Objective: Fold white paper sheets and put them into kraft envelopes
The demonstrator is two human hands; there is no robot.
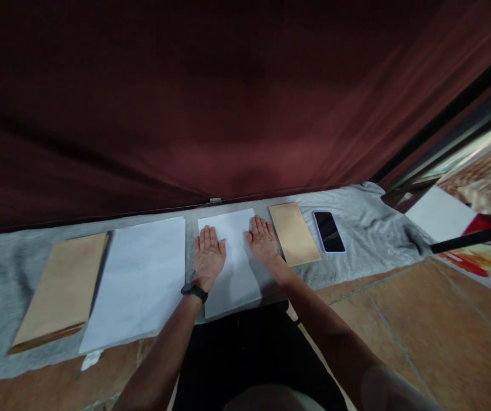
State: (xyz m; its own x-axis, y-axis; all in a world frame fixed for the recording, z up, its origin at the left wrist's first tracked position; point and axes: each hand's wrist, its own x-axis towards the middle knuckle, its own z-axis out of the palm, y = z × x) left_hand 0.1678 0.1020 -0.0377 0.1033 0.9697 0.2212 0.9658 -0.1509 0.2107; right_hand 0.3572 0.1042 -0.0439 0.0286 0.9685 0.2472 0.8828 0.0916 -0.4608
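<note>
A white sheet of paper (232, 274) lies in front of me on a grey cloth. My left hand (209, 254) rests flat on its left side, fingers stretched out, a dark band round the wrist. Flat on the right edge of the same sheet is my right hand (263, 238), its fingers extended too. Neither hand holds anything. Just right of my right hand is a brown envelope (295, 234). Left of my left hand lies a larger stack of white paper (142, 279), with a stack of brown envelopes (63, 285) beyond it.
A phone (329, 232) in a pale case lies on the grey cloth (362, 228) at the right. Dark red fabric (228, 114) hangs along the far edge. Tiled floor (442, 325) runs along the near side. Printed packaging (489, 257) and a dark bar (476, 237) stand far right.
</note>
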